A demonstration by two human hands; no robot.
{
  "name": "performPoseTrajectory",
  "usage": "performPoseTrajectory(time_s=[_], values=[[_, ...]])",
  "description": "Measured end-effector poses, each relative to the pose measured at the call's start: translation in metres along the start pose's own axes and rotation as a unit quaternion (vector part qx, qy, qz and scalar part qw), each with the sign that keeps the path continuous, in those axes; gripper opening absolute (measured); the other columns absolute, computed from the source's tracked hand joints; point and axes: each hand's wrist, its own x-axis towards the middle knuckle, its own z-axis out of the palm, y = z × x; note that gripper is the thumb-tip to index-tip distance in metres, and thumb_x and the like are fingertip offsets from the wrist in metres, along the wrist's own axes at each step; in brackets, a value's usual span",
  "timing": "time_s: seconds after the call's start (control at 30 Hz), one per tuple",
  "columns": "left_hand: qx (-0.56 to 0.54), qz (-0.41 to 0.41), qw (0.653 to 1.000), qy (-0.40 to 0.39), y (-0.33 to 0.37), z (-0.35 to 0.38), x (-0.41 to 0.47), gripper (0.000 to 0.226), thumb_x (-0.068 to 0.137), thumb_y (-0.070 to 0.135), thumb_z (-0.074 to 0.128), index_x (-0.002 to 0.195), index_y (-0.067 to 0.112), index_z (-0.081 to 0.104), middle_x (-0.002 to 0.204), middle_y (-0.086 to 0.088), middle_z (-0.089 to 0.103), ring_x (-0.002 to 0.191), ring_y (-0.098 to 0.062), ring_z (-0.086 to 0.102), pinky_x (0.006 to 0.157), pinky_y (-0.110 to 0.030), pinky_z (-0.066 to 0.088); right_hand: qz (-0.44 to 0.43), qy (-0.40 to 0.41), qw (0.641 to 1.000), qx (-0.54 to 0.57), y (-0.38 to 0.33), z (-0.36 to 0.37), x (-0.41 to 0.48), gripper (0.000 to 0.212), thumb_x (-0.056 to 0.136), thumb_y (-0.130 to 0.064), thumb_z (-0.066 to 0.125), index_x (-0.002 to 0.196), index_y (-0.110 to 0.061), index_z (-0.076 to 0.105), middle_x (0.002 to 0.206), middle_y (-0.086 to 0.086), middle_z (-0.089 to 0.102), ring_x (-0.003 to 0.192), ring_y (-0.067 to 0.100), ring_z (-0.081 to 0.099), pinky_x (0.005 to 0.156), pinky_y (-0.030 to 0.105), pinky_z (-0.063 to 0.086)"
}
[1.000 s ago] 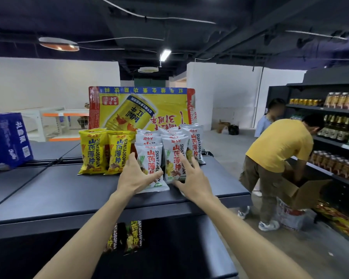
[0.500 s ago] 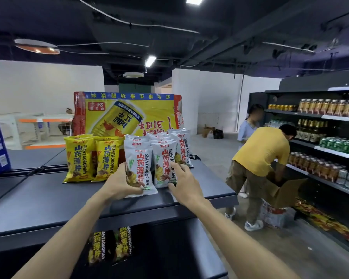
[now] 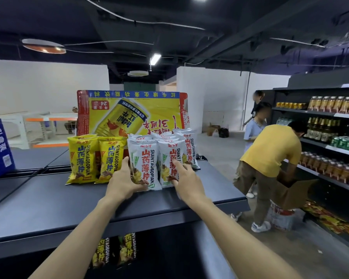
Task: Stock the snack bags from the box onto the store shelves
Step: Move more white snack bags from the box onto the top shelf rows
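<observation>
I'm gripping the front white bag (image 3: pixel 144 158) low on its left edge with my left hand (image 3: pixel 123 180), fingers curling round it. My right hand (image 3: pixel 187 178) is lying loose, index fingertip pressing the next bag (image 3: pixel 166 152). Both bags are standing on the top shelf (image 3: pixel 48 198), right of the yellow bags (image 3: pixel 87 158). They're looking light, puffy and slick, likely crushable, so I'm favouring edges and seams. A carton (image 3: pixel 133 109) is blocking the far side, and a person (image 3: pixel 270 152) is bending at right.

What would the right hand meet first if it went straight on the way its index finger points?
The right hand would meet the right front white bag at once: its index finger seems to touch it. The left hand grips the left front white bag.
</observation>
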Motion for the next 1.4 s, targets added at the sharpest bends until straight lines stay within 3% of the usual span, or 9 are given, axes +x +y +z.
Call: performPoseTrajectory(time_s=[0.17,0.33,0.5,0.73,0.9,1.0,1.13,1.23,1.4], values=[[-0.011,0.018,1.0,-0.01,0.003,0.0,-0.005,0.115,0.055,0.038,0.092,0.144,0.014,0.023,0.115,-0.005,0.067,0.102,-0.023,0.066,0.091,-0.037,0.053,0.0,0.023,1.0,-0.005,-0.004,0.0,-0.009,0.072,0.092,-0.014,0.061,0.15,-0.037,0.024,0.147,0.008,0.033,0.118,0.033,0.052,0.09,0.042,0.05],[-0.01,0.006,1.0,-0.017,0.007,-0.004,-0.014,0.118,0.06,0.034,0.091,0.149,0.006,0.019,0.126,-0.01,0.062,0.11,-0.025,0.062,0.094,-0.033,0.05,0.006,0.058,0.997,-0.048,-0.007,-0.003,-0.018,0.068,0.089,-0.025,0.068,0.142,-0.034,0.027,0.134,0.006,0.037,0.111,0.027,0.051,0.078,0.038,0.052],[0.007,0.011,1.0,-0.019,0.013,-0.006,-0.024,0.098,0.063,0.028,0.09,0.138,0.003,0.033,0.122,-0.01,0.061,0.107,-0.025,0.061,0.083,-0.022,0.042,0.009,0.053,0.998,-0.042,-0.011,-0.007,-0.022,0.064,0.088,-0.026,0.068,0.139,-0.03,0.03,0.129,0.006,0.039,0.104,0.028,0.055,0.078,0.039,0.053],[0.006,0.014,1.0,-0.025,0.016,-0.012,-0.036,0.093,0.045,0.056,0.081,0.121,0.02,0.041,0.119,-0.001,0.062,0.107,-0.019,0.061,0.09,-0.039,0.054,0.003,0.024,0.999,-0.038,-0.014,-0.013,-0.034,0.062,0.088,-0.026,0.068,0.139,-0.026,0.033,0.126,0.006,0.04,0.106,0.029,0.056,0.08,0.039,0.052],[0.066,0.032,0.997,-0.019,0.033,-0.02,-0.046,0.097,0.06,0.044,0.086,0.137,0.013,0.036,0.123,-0.009,0.051,0.115,-0.027,0.05,0.095,-0.036,0.045,-0.003,0.009,0.998,-0.057,-0.012,-0.031,-0.043,0.052,0.089,-0.029,0.067,0.133,-0.022,0.04,0.125,0.006,0.047,0.105,0.029,0.057,0.079,0.038,0.05],[0.114,0.062,0.992,-0.007,0.047,-0.03,-0.048,0.098,0.067,0.05,0.079,0.145,0.018,0.029,0.121,-0.01,0.044,0.111,-0.028,0.048,0.094,-0.039,0.047,0.006,-0.002,0.998,-0.061,-0.011,-0.05,-0.044,0.045,0.089,-0.029,0.068,0.126,-0.021,0.045,0.121,0.006,0.053,0.104,0.029,0.058,0.078,0.036,0.048],[0.199,0.136,0.97,0.004,0.075,-0.034,-0.051,0.065,0.078,0.042,0.07,0.133,0.016,0.046,0.121,-0.007,0.05,0.111,-0.026,0.051,0.089,-0.041,0.051,-0.002,-0.008,0.995,-0.096,-0.011,-0.081,-0.048,0.037,0.089,-0.029,0.068,0.121,-0.018,0.052,0.115,0.005,0.06,0.101,0.028,0.06,0.075,0.035,0.05],[0.215,0.176,0.96,-0.035,0.103,-0.025,-0.058,0.031,0.082,0.038,0.067,0.105,0.019,0.059,0.093,0.001,0.064,0.088,-0.021,0.062,0.069,-0.034,0.052,-0.002,-0.004,0.993,-0.119,-0.001,-0.098,-0.058,0.03,0.089,-0.031,0.066,0.113,-0.015,0.056,0.11,0.006,0.064,0.097,0.028,0.06,0.078,0.038,0.052],[0.208,0.226,0.948,-0.082,0.148,0.013,-0.072,0.023,0.082,0.042,0.064,0.097,0.025,0.063,0.09,0.003,0.069,0.086,-0.021,0.065,0.075,-0.038,0.055,0.039,-0.032,0.99,-0.134,0.035,-0.118,-0.081,0.034,0.087,-0.038,0.068,0.116,-0.021,0.059,0.112,0.002,0.066,0.1,0.026,0.062,0.082,0.037,0.053]])
